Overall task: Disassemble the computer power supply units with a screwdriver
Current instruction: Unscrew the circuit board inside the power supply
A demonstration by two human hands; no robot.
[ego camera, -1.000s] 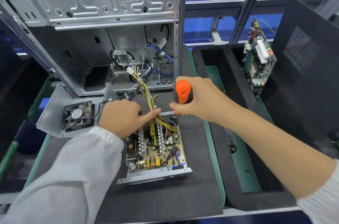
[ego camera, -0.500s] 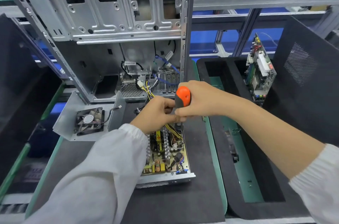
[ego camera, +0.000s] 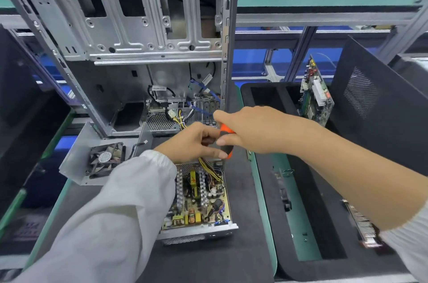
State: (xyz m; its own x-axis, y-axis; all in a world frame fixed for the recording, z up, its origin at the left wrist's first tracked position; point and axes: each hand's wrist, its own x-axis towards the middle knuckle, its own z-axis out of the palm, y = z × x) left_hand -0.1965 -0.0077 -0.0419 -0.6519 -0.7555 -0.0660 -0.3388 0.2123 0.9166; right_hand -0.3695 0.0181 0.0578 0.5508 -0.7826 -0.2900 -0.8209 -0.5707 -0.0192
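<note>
Your right hand (ego camera: 252,130) gripped the screwdriver (ego camera: 226,141) | your left hand (ego camera: 192,142) pinched its handle too | both hovered above the open PSU (ego camera: 199,197) | fan (ego camera: 105,160) lay left.

A dark-matted worktop (ego camera: 240,190) with a green edge carries an opened power supply unit (ego camera: 199,199), circuit board exposed. Behind the unit stands a bare metal computer case (ego camera: 129,46); to the unit's left lies a metal cover with a fan (ego camera: 105,158). Right of it sits a black tray (ego camera: 298,268).
</note>
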